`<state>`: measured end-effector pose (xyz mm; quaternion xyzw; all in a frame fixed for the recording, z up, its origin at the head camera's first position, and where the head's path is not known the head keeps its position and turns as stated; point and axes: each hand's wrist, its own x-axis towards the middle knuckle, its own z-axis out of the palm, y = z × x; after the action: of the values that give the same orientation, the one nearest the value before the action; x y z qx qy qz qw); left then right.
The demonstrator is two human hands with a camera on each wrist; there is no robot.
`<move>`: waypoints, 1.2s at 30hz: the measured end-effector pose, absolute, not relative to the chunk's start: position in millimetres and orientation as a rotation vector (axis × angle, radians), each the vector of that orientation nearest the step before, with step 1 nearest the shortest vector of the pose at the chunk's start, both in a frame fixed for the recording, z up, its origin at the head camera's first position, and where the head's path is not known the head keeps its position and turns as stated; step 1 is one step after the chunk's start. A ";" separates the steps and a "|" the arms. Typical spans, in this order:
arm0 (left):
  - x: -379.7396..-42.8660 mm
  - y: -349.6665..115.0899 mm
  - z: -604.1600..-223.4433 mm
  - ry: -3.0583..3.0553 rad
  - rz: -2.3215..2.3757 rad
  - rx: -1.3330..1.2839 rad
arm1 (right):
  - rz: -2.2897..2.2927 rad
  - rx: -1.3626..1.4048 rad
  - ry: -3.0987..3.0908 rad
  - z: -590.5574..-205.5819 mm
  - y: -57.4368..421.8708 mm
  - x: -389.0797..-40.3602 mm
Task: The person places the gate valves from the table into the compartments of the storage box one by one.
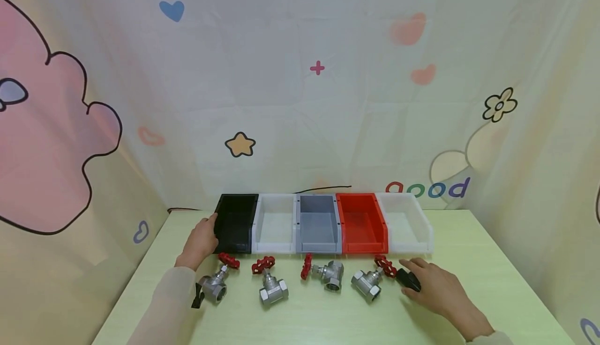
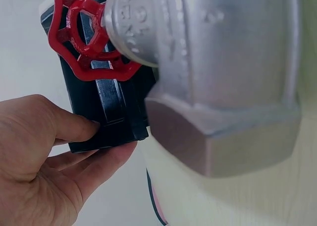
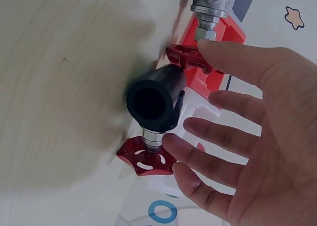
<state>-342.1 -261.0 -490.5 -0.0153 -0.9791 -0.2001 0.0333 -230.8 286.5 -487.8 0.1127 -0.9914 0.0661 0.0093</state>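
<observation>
My left hand grips the left wall of the black bin. In the left wrist view the thumb lies on one side of the wall and the fingers on the other. A silver valve with a red handwheel fills much of that view. On the right, my hand is spread around a black-bodied valve, its fingers nearly straight. The right wrist view shows that valve's open black end and its red handwheel. Beside it is another silver valve; whether the thumb touches its handwheel, I cannot tell.
Right of the black bin, joined in a row, are a white bin, a grey bin, a red bin and another white bin. Two more silver valves lie before them. A printed curtain hangs behind.
</observation>
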 end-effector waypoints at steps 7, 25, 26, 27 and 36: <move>-343.7 -262.0 -491.8 -2.996 -0.605 -0.056 | 0.224 0.319 -3.127 -493.4 286.7 -234.1; -343.1 -260.4 -489.4 -2.993 -0.606 -0.044 | 0.208 0.324 -3.123 -508.2 287.1 -244.3; -343.2 -260.4 -489.5 -2.993 -0.607 -0.044 | 0.207 0.324 -3.119 -508.9 287.4 -244.7; -343.3 -260.5 -489.7 -2.992 -0.609 -0.044 | 0.209 0.324 -3.115 -509.3 287.6 -245.0; -343.5 -260.8 -490.8 -2.999 -0.609 -0.035 | 0.298 0.383 -3.044 -510.9 289.5 -244.0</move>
<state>-343.5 -260.8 -490.8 -0.0116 -0.9791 -0.1988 0.0407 -244.0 289.5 -510.9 0.1243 -0.9871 0.0965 0.0296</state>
